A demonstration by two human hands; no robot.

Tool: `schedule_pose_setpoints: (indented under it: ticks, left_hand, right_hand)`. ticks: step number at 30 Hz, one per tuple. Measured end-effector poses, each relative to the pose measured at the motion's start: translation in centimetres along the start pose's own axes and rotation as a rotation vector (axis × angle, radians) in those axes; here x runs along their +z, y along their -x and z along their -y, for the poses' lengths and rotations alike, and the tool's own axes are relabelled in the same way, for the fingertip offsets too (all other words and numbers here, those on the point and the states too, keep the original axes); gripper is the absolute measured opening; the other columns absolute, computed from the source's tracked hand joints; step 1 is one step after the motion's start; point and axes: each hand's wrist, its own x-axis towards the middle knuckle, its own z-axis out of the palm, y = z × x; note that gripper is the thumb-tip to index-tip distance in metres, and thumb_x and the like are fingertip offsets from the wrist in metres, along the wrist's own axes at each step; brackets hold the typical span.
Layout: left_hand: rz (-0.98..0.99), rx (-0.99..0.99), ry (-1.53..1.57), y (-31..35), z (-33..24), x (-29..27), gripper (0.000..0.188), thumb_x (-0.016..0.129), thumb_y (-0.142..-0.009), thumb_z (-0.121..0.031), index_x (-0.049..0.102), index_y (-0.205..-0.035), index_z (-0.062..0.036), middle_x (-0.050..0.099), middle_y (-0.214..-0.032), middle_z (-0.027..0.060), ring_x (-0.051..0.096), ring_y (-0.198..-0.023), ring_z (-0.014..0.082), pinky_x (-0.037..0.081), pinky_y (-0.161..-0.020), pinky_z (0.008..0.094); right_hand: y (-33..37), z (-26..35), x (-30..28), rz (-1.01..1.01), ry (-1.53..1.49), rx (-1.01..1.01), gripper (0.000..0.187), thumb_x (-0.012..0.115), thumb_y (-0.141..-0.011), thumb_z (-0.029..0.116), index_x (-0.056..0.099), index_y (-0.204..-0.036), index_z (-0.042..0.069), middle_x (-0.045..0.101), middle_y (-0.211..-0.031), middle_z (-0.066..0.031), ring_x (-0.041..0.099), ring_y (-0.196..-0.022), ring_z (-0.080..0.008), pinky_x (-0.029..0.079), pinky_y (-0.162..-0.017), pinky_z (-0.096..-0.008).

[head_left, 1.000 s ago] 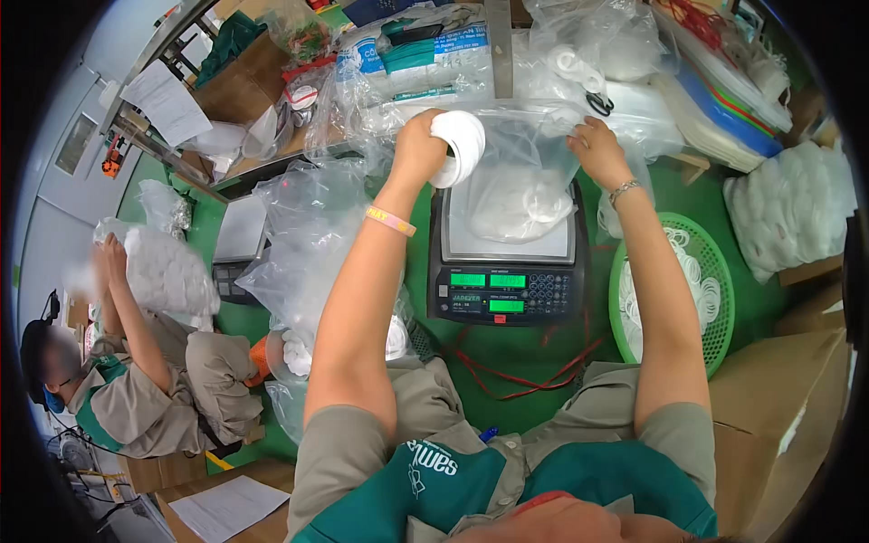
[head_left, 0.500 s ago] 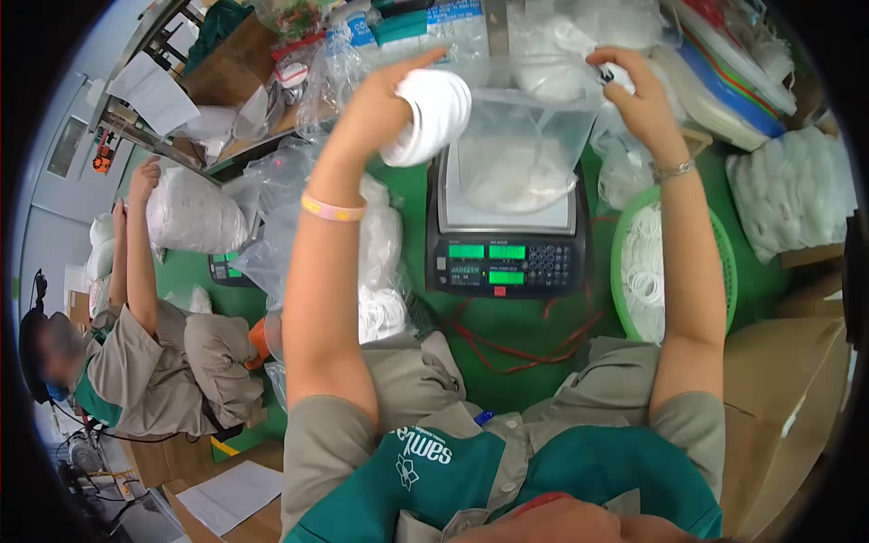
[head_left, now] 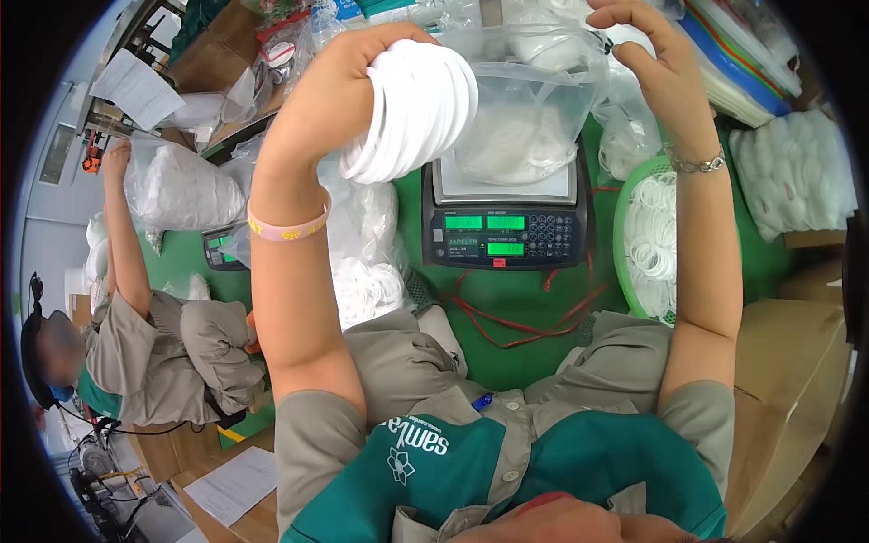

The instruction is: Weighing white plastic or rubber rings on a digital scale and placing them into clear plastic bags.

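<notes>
Raised at the upper left, my left hand (head_left: 330, 95) is closed around a thick bundle of white rings (head_left: 416, 109). Just right of the bundle, a clear plastic bag (head_left: 534, 104) stands with its mouth up on a digital counting scale (head_left: 507, 233); whitish contents show in its lower part. My right hand (head_left: 654, 45) is by the bag's upper right edge, thumb and fingers apart. A small black thing shows between them at that edge; what it is, I cannot make out.
To the right stands a green basket (head_left: 634, 262) of white rings, with a cardboard box (head_left: 787, 362) beyond it. More white rings (head_left: 367, 285) lie by my left leg. A red cord (head_left: 507, 337) crosses the green floor. A co-worker (head_left: 172, 353) handles a filled bag (head_left: 186, 185) at left.
The bundle of rings in my left hand has tilted and shows more of its side. My right hand has risen and moved right, its fingers wider apart.
</notes>
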Motion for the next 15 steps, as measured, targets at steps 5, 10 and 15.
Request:
schedule_pose_setpoints:
  ticks: [5, 10, 15]
  left_hand:
    - [0.065, -0.052, -0.005, -0.1, -0.3, 0.9, 0.02, 0.055, -0.079, -0.01, 0.058, -0.096, -0.0013, 0.06, -0.083, 0.001, 0.053, -0.076, 0.0065, 0.043, -0.067, 0.0209]
    - [0.052, -0.043, -0.115, 0.1, 0.5, 1.2, 0.035, 0.053, -0.077, -0.008, 0.053, -0.112, -0.004, 0.058, -0.081, 0.0007, 0.05, -0.073, 0.0065, 0.041, -0.068, 0.0217]
    - [-0.054, -0.135, -0.366, 0.1, 3.2, 3.5, 0.05, 0.046, -0.065, 0.004, 0.049, -0.114, -0.0047, 0.059, -0.079, 0.015, 0.056, -0.073, 0.028, 0.043, -0.07, 0.0328]
  right_hand:
    - [0.0, -0.1, -0.1, 0.007, -0.019, 0.004, 0.019, 0.046, -0.064, 0.002, 0.056, -0.08, 0.001, 0.056, -0.096, -0.0105, 0.05, -0.096, -0.0218, 0.036, -0.086, -0.0317]
    - [-0.3, 0.0, 0.3, 0.015, -0.043, -0.002, 0.019, 0.047, -0.065, 0.002, 0.056, -0.081, 0.002, 0.056, -0.096, -0.0098, 0.05, -0.095, -0.0206, 0.036, -0.086, -0.0313]
    - [-1.9, -3.3, 2.1, 0.242, -0.238, 0.039, 0.02, 0.05, -0.078, 0.009, 0.058, -0.094, 0.002, 0.06, -0.092, -0.0053, 0.055, -0.09, -0.0175, 0.039, -0.084, -0.0283]
